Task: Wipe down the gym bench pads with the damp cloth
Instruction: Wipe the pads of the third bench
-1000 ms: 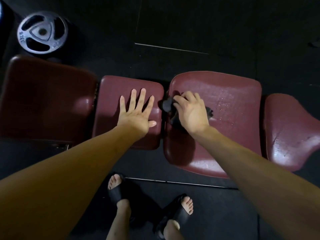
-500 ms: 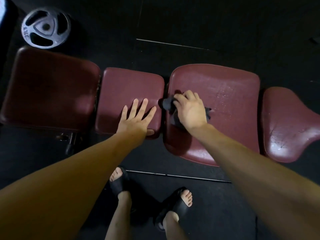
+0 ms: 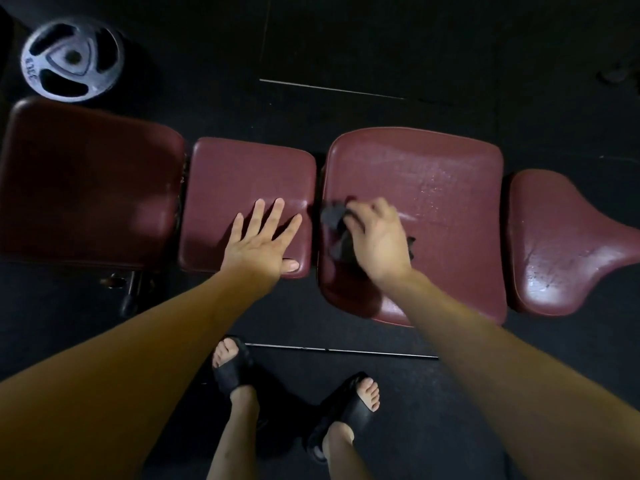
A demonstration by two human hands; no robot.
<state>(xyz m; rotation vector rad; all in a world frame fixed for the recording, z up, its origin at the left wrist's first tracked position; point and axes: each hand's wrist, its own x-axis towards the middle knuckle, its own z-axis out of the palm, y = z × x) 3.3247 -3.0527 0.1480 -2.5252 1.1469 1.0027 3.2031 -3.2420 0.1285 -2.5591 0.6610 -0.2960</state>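
On the third pad point(image 3: 433, 188) from left, right hand point(image 3: 379, 242) grips the dark cloth point(image 3: 334, 216) at its near-left edge; left hand point(image 3: 258, 249) flat, fingers spread, braced on 2nd pad point(image 3: 242, 174). Risk: wet vinyl w/ droplets, so braced palm could slip.

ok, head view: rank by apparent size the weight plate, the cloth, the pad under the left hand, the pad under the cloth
1. Pad under the cloth
2. Pad under the left hand
3. Weight plate
4. Cloth, partly hidden by the right hand, so its full size is unsure.
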